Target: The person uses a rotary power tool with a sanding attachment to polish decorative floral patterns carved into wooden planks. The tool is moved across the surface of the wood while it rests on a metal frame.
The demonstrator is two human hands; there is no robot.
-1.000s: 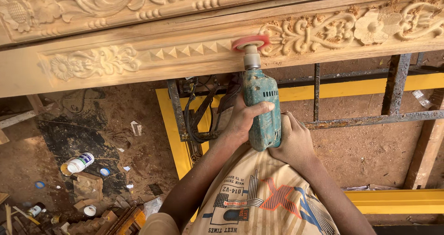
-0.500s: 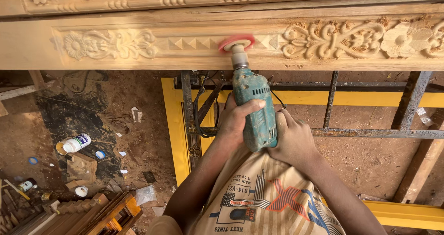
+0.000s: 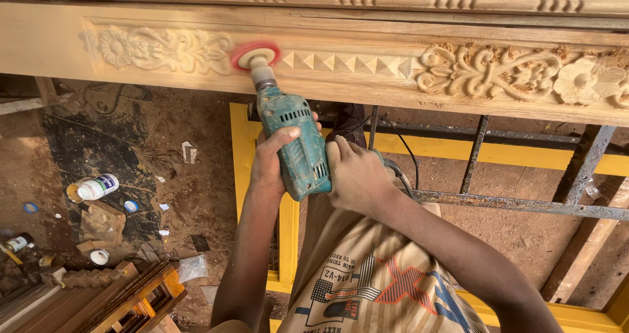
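The carved wooden beam [image 3: 367, 64] spans the whole top of the view, lying across a yellow metal frame [image 3: 262, 176]. It looks heavy and stiff, and it's propped there, not in your grip. Its relief looks fragile at the raised edges: flower panel [image 3: 157, 47] to the left, triangle row [image 3: 341, 62] to the right.

The teal power drill [image 3: 296, 143] sits mid-frame, nose up, probably weighty and hard-bodied, with a casing likely slick under dust. Best taken round the fat body, clear of the vent slots. Its red sanding disc [image 3: 257, 56] touches the beam face between flower panel and triangle row.

Your left hand [image 3: 270, 163] is clamped round the drill's left side, thumb hooked over the front of the casing, forearm rising steeply from below. Your right hand [image 3: 357, 176] is closed on the rear of the drill, wrist bent, arm running down to the lower right. Its cord [image 3: 400, 146] trails off behind.

On the dirt floor, well apart to the left, lies a white bottle [image 3: 98, 186].
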